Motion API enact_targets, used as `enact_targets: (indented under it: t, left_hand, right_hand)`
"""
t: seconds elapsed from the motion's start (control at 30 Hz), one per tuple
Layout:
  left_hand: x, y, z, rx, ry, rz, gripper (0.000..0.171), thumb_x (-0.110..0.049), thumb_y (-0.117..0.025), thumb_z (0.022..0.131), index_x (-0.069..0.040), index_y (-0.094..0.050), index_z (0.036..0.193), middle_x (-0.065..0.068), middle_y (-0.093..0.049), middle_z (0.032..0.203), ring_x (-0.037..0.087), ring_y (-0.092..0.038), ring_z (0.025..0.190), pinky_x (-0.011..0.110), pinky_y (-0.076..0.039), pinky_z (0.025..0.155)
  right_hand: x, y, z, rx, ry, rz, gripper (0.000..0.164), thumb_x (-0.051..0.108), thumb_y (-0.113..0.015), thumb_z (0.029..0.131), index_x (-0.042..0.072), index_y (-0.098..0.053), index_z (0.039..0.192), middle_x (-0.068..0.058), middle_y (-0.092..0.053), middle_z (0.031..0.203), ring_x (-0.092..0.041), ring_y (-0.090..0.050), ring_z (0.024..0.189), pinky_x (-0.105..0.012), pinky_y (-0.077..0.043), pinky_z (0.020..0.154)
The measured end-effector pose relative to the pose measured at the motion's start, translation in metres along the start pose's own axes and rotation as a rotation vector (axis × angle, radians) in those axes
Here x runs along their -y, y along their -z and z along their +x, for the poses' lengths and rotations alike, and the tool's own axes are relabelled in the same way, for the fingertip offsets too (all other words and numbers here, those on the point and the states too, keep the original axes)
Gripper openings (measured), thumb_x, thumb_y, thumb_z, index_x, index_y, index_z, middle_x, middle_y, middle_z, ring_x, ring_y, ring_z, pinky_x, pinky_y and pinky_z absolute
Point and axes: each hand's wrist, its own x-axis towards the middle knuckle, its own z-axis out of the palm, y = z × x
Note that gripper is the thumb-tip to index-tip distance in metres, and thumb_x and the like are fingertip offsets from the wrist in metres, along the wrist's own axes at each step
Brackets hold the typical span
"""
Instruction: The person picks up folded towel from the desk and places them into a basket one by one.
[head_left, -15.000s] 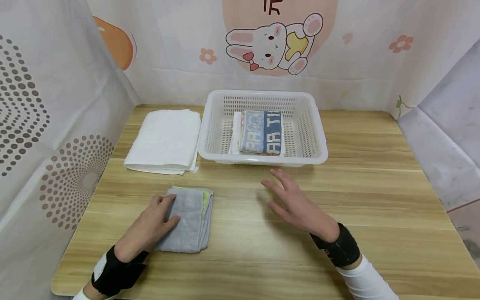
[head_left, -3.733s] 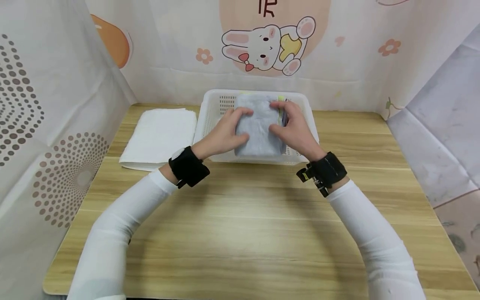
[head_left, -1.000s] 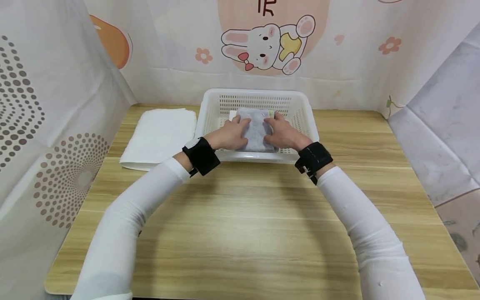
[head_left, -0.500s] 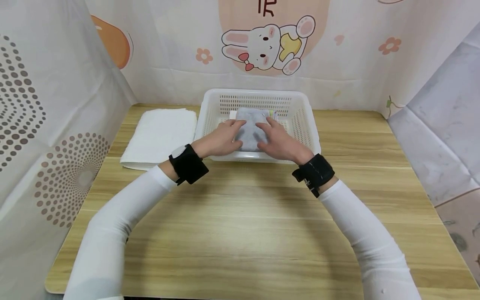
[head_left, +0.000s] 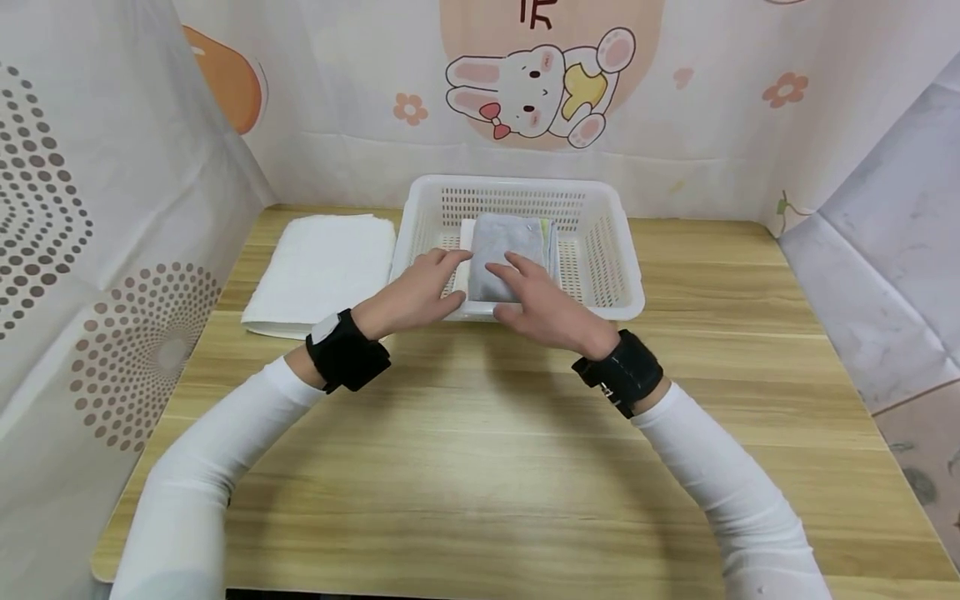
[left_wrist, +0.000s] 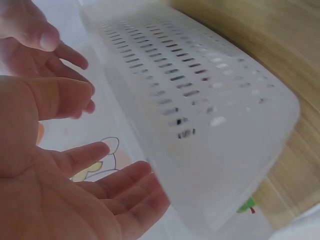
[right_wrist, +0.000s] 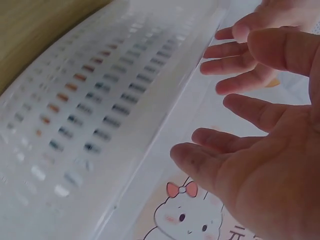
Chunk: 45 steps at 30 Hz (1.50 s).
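left hand (head_left: 408, 293): palm down, fingers straight and loose, holds nothing | right hand (head_left: 542, 308): palm down, fingers spread, holds nothing | both forearms reach forward, angled inward, hands near each other | black wrist bands, white sleeves

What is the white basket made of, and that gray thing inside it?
The white basket looks like molded plastic: smooth, slightly glossy walls with neat rows of slots. The gray towel seems to be soft, matte cloth, probably terry or microfiber; it lies folded with rounded edges. Which fiber it is cannot be told.
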Motion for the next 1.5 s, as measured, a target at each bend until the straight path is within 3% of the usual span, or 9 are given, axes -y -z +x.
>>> enact_targets:
  t: [0.23,0.5,0.87,1.17,1.5]
  left_hand:
    - [0.008,-0.001,-0.013,-0.052,-0.01,0.013,0.053,-0.017,-0.052,0.1,-0.002,-0.038,0.148,0.025,-0.043,0.143,0.04,-0.042,0.131,0.049,-0.039,0.105]
    - [0.028,0.0,-0.03,-0.16,-0.105,0.016,0.031,-0.01,-0.054,0.1,0.0,-0.057,0.129,0.021,-0.051,0.134,0.039,-0.045,0.127,0.05,-0.036,0.105]
    - [0.05,0.0,-0.042,-0.214,-0.101,-0.053,0.028,-0.006,-0.052,0.099,0.002,-0.057,0.125,0.025,-0.045,0.136,0.04,-0.041,0.129,0.051,-0.034,0.106]
    - [0.058,-0.001,-0.047,-0.246,-0.043,-0.059,0.043,-0.007,-0.051,0.099,0.002,-0.043,0.14,0.027,-0.038,0.14,0.038,-0.037,0.131,0.05,-0.036,0.106]
    - [0.074,0.002,-0.054,-0.262,0.05,-0.088,0.046,-0.012,-0.05,0.101,0.002,-0.039,0.144,0.028,-0.036,0.143,0.039,-0.043,0.124,0.051,-0.038,0.102]
  right_hand:
    - [0.013,-0.009,-0.004,0.006,0.054,0.007,0.058,0.015,-0.059,0.098,0.001,-0.039,0.15,-0.028,-0.024,0.157,-0.041,-0.024,0.146,-0.052,-0.03,0.114]
    - [0.023,-0.02,-0.006,0.002,0.132,0.013,0.054,0.014,-0.061,0.097,0.0,-0.044,0.146,-0.029,-0.031,0.153,-0.042,-0.03,0.142,-0.052,-0.032,0.112]
    - [0.037,-0.036,-0.005,-0.087,0.287,-0.037,0.047,0.009,-0.064,0.092,-0.002,-0.052,0.137,-0.026,-0.042,0.141,-0.038,-0.042,0.132,-0.047,-0.037,0.109]
    - [0.052,-0.048,-0.004,-0.113,0.361,-0.044,0.043,0.007,-0.064,0.092,0.0,-0.054,0.133,-0.028,-0.042,0.141,-0.042,-0.038,0.136,-0.049,-0.034,0.112]
    - [0.062,-0.058,-0.001,-0.091,0.371,-0.057,0.043,0.009,-0.064,0.093,0.0,-0.055,0.134,-0.026,-0.043,0.142,-0.043,-0.035,0.139,-0.047,-0.028,0.117]
